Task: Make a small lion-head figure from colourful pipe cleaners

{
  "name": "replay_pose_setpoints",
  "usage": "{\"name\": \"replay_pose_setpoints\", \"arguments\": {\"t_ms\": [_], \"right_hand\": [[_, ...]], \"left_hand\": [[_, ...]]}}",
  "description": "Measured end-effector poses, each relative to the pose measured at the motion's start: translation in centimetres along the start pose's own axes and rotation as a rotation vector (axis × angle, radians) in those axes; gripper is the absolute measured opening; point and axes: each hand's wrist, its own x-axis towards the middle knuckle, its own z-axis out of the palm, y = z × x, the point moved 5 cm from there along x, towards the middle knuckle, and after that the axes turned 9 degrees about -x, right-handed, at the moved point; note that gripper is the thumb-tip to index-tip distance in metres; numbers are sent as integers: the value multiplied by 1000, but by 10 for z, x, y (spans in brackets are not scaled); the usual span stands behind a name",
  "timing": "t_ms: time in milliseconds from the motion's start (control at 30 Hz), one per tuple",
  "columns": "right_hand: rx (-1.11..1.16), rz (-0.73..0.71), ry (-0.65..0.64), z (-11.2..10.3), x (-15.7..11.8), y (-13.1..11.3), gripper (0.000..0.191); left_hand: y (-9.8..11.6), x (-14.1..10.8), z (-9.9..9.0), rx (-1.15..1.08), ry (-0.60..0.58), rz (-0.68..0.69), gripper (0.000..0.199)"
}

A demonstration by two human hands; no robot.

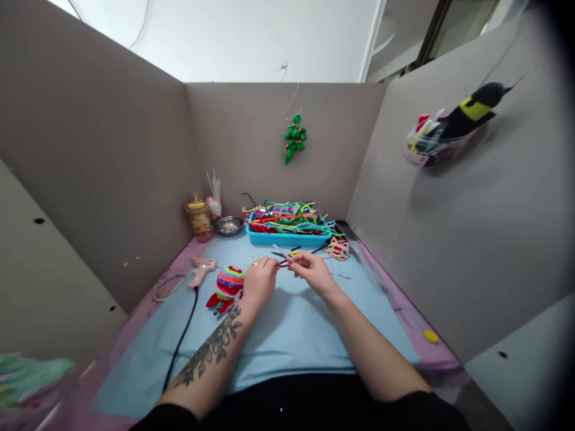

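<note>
My left hand (262, 280) is closed on one end of a short red pipe cleaner (284, 265) above the middle of the blue cloth. The fingers of my right hand (309, 269) pinch its other end. Scissors (279, 255) and a thin white piece (281, 251) show just behind the fingertips; whether a hand touches them is unclear. A striped, multicoloured fuzzy figure (230, 284) lies against the left side of my left hand. Behind both hands stands a blue tray (287, 239) heaped with colourful pipe cleaners (287, 218).
A pink glue gun (203, 272) with a black cord lies left. Behind it are a lidded jar (200, 221) and a metal bowl (229, 225). A red-and-white piece (338, 248) lies right of the tray. Grey partitions (278, 173) enclose the table.
</note>
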Motion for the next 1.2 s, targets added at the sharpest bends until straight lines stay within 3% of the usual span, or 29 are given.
{"name": "replay_pose_setpoints", "arguments": {"t_ms": [167, 267, 400, 600, 900, 1067, 1200], "right_hand": [[-25, -38, -6, 7, 0, 10, 24], [-76, -98, 15, 0, 2, 13, 24], [-172, -215, 41, -11, -1, 9, 23], [-127, -227, 32, -3, -8, 7, 17], [-254, -416, 112, 0, -15, -7, 14], [-233, -353, 144, -1, -15, -5, 11], [-49, -185, 24, -1, -12, 3, 15]], "left_hand": [[0, -6, 10, -31, 6, 56, 20], [-5, -8, 8, -146, 42, 42, 18], [-10, -8, 6, -362, 65, -28, 18], [-9, -10, 15, -552, -3, -168, 21], [-8, -11, 18, -640, -24, -304, 27], [-4, -11, 18, -615, -47, -267, 26], [-5, -9, 19, -634, -52, -197, 23]]}}
